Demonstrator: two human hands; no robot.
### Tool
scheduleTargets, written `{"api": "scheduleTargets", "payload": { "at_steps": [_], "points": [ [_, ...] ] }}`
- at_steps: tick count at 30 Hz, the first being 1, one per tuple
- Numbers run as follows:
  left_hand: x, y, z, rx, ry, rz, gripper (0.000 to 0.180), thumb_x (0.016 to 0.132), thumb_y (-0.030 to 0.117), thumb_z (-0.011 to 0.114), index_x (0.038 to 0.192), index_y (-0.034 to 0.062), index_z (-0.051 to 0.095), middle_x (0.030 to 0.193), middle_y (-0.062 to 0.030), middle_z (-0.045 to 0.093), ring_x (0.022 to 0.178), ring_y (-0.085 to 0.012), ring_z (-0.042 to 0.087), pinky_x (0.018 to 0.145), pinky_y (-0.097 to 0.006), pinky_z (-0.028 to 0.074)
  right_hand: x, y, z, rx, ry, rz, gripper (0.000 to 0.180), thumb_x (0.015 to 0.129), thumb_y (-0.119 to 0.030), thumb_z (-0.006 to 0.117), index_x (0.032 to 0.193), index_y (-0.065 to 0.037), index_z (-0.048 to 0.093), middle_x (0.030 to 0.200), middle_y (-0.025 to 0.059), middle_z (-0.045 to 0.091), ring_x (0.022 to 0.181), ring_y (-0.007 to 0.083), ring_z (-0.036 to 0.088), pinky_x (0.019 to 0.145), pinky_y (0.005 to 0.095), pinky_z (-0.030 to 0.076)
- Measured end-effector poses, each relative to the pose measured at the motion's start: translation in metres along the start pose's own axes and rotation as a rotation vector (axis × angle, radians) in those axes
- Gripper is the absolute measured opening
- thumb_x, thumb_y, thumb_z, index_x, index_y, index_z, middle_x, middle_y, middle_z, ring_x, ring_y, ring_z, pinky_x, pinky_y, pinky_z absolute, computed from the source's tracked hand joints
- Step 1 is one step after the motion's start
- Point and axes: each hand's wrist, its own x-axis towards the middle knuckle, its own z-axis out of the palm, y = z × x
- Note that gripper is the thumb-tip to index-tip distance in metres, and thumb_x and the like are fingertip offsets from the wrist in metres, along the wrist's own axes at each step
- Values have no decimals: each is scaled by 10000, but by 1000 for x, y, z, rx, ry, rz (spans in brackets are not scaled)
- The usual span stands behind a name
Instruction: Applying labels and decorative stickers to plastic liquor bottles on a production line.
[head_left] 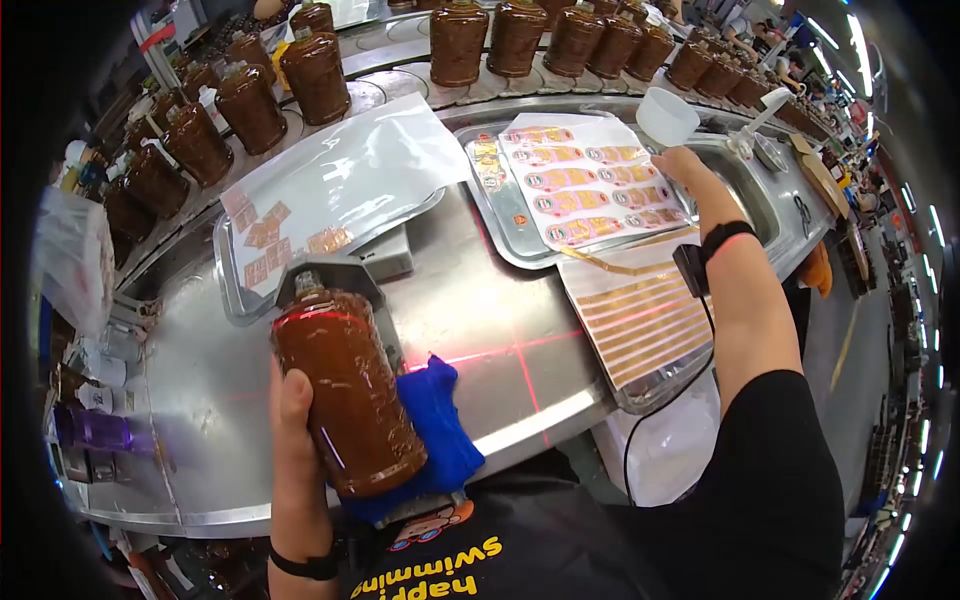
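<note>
My left hand (292,430) grips a clear plastic jar of reddish-brown sauce (347,390), held tilted over the steel counter above a blue cloth (440,420). A red laser line crosses the jar near its neck. My right hand (682,170) reaches out to a sheet of oval labels (580,185) lying in a metal tray (500,235); its fingertips touch the sheet's far right edge. Whether the fingers pinch a label is hidden. A black band and a small device sit on that wrist.
Many filled sauce jars (515,40) stand on the curved conveyor behind. A second tray (232,300) at left holds small brown stickers under a plastic bag (340,175). A white scoop (668,118) sits near a steel basin. Striped backing paper (640,320) hangs off the counter edge.
</note>
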Motion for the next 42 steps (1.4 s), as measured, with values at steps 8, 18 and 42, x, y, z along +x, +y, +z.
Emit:
{"api": "scheduleTargets", "payload": {
  "at_steps": [8, 18, 42],
  "points": [
    [-1, -7, -1, 59, 15, -19, 766, 912, 593, 478, 1402, 10, 398, 1259, -177, 575, 1080, -283, 622, 897, -413, 537, 32, 1, 19, 163, 95, 384, 549, 836, -538, 576, 908, -16, 731, 968, 220, 694, 939, 359, 667, 848, 422, 503],
    [-4, -12, -7, 21, 48, -6, 708, 945, 555, 441, 1410, 23, 396, 1287, -171, 564, 1109, -283, 611, 934, -407, 519, 3, -91, -85, 411, 394, -196, 324, 858, -373, 663, 855, -50, 687, 747, 105, 637, 682, 238, 591, 638, 371, 470],
    [1, 1, -2, -173, -112, 13, 663, 962, 489, 536, 1405, 58, 295, 1273, -138, 540, 1129, -211, 586, 945, -357, 509, -102, -266, -131, 617, 453, -725, 166, 837, -140, 693, 852, 0, 606, 913, 154, 573, 855, 344, 567, 778, 386, 462]
  ]
}}
